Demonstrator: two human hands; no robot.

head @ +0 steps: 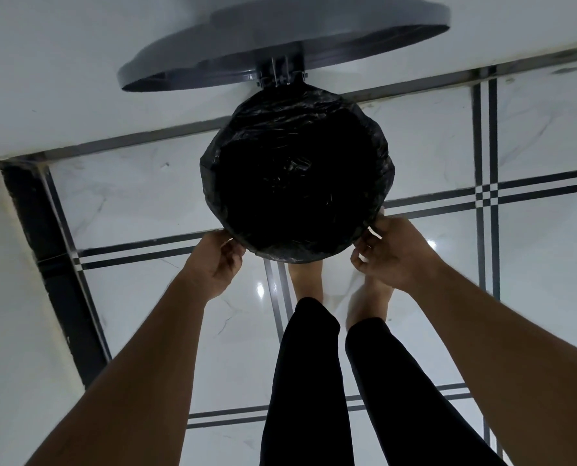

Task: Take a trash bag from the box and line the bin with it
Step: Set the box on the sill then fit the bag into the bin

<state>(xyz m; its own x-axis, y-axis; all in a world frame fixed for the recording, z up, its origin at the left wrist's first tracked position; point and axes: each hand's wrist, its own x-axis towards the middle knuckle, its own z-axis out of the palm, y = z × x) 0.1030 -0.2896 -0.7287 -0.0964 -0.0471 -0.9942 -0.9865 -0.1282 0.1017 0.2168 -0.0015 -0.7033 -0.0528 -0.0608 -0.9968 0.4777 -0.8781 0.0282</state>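
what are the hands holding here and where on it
Both hands grip the black trash bag at its folded-over edge on the near side of the bin rim: the left hand at the near-left, the right hand at the near-right.

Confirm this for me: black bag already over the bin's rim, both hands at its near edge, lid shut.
Wrong on the lid: the head view shows it swung open behind the bin. The black bag does cover the rim, with the left hand and right hand at its near edge.

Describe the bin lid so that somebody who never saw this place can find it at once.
Start at the round bin on the white tiled floor, its mouth covered by a black trash bag. At the far side of its rim, a small hinge carries the lid, standing open. It is the only smooth grey disc here; the bag is crinkled and black.
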